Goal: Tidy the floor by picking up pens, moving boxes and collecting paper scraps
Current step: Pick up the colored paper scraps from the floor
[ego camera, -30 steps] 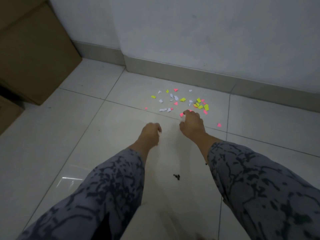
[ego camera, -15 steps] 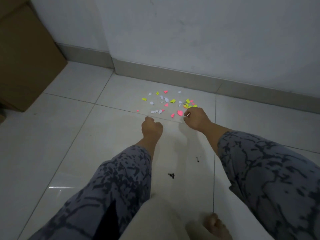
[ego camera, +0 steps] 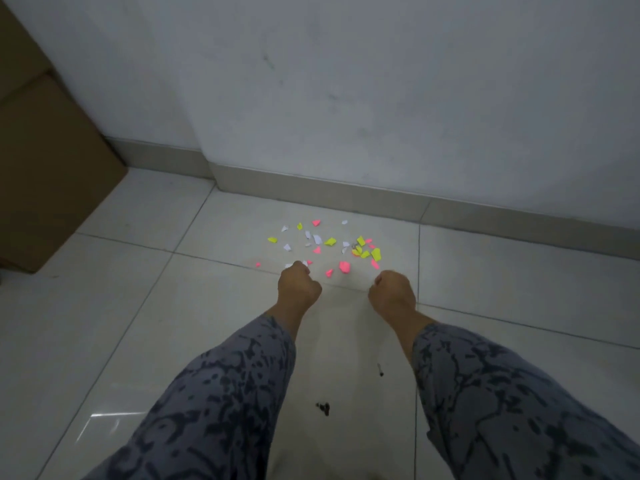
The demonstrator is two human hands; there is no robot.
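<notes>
1. Your curled fingers hide whether either hand holds anything; a brown cardboard box is cut off at left.
2. Since half a second ago, your right hand has pulled back from the scraps.
3. Both hands are fisted; your left hand touches the pink, yellow and white paper scraps scattered on the white tiled floor near the wall.

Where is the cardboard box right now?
In the head view the cardboard box stands at the far left against the wall, well left of the paper scraps and both hands.
</notes>
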